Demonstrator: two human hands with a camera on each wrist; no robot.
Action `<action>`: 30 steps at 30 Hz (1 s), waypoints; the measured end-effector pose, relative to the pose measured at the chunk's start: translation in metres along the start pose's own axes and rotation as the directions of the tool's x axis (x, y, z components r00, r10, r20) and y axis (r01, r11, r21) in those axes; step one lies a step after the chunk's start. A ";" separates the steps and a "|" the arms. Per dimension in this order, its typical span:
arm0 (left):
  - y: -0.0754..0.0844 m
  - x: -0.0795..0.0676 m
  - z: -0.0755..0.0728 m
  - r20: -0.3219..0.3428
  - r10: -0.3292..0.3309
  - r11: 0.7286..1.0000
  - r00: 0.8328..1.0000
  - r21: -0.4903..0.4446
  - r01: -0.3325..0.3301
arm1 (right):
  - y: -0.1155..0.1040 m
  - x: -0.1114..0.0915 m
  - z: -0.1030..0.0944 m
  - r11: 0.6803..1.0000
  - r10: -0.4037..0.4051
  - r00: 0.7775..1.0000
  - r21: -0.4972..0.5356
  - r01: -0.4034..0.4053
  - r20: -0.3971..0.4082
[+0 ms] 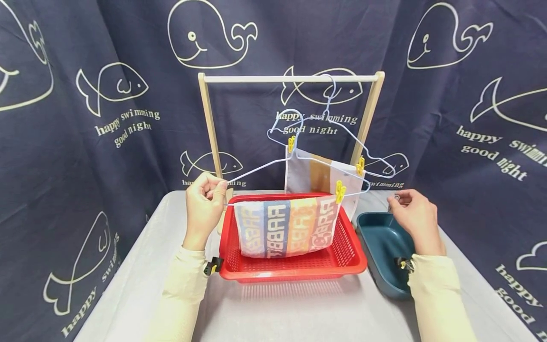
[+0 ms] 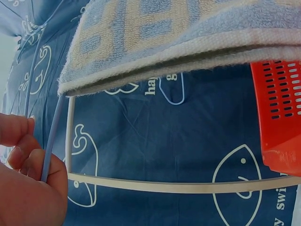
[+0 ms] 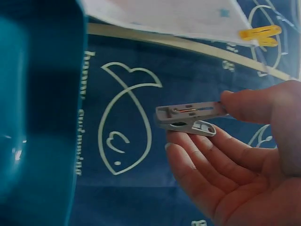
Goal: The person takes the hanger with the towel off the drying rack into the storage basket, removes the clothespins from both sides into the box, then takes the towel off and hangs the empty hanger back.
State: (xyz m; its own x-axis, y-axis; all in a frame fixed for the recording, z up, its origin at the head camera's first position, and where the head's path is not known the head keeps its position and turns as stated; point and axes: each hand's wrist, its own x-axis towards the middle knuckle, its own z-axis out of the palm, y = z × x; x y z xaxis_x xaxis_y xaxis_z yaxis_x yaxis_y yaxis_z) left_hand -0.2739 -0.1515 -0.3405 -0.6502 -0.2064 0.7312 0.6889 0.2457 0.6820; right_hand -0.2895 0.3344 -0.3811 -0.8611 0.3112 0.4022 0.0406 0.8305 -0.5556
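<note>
My left hand (image 1: pixel 204 204) grips the left end of a pale blue wire hanger (image 1: pixel 260 167), holding it above a red basket. Over the hanger's lower bar a striped towel (image 1: pixel 279 228) with lettering hangs folded, and a yellow clothespin (image 1: pixel 340 191) clips its right corner. In the left wrist view the fingers curl round the hanger wire (image 2: pixel 52 132) beside the towel's edge (image 2: pixel 141 70). My right hand (image 1: pixel 416 216) is over the teal basin (image 1: pixel 371 251). Between thumb and fingers it pinches a grey clothespin (image 3: pixel 190 113), seen plainly in the right wrist view.
The red basket (image 1: pixel 295 274) stands on the pale table (image 1: pixel 273 313). Behind it rises a wooden rack (image 1: pixel 265 79). A second hanger (image 1: pixel 348 130) hangs from its bar, carrying a light cloth (image 1: pixel 301 173) clipped by yellow clothespins (image 1: pixel 360 165). A dark printed curtain (image 1: pixel 141 190) surrounds the table.
</note>
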 end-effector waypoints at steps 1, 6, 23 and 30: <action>0.000 0.000 0.000 -0.002 0.001 1.000 1.000 0.001 -0.001 | 0.003 0.001 0.002 1.000 -0.002 1.000 -0.008 0.002 0.026; 0.000 -0.001 0.000 -0.014 0.001 1.000 1.000 -0.007 -0.001 | 0.018 0.004 0.008 0.998 -0.023 0.991 -0.052 0.030 0.132; 0.000 -0.001 0.000 -0.016 -0.009 1.000 1.000 0.006 0.009 | 0.032 0.007 0.003 0.988 0.046 0.860 -0.150 0.035 0.509; 0.000 0.000 -0.001 -0.008 0.000 1.000 1.000 -0.002 0.000 | 0.031 0.007 0.003 0.987 0.071 0.843 -0.162 0.019 0.533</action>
State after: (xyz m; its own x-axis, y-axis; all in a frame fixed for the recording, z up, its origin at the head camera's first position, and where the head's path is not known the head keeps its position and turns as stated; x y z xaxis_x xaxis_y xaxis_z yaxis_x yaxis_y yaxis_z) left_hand -0.2739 -0.1521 -0.3408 -0.6479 -0.2141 0.7310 0.6892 0.2438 0.6823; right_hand -0.2956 0.3610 -0.3976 -0.9932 0.0755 -0.0882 0.1060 0.9000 -0.4228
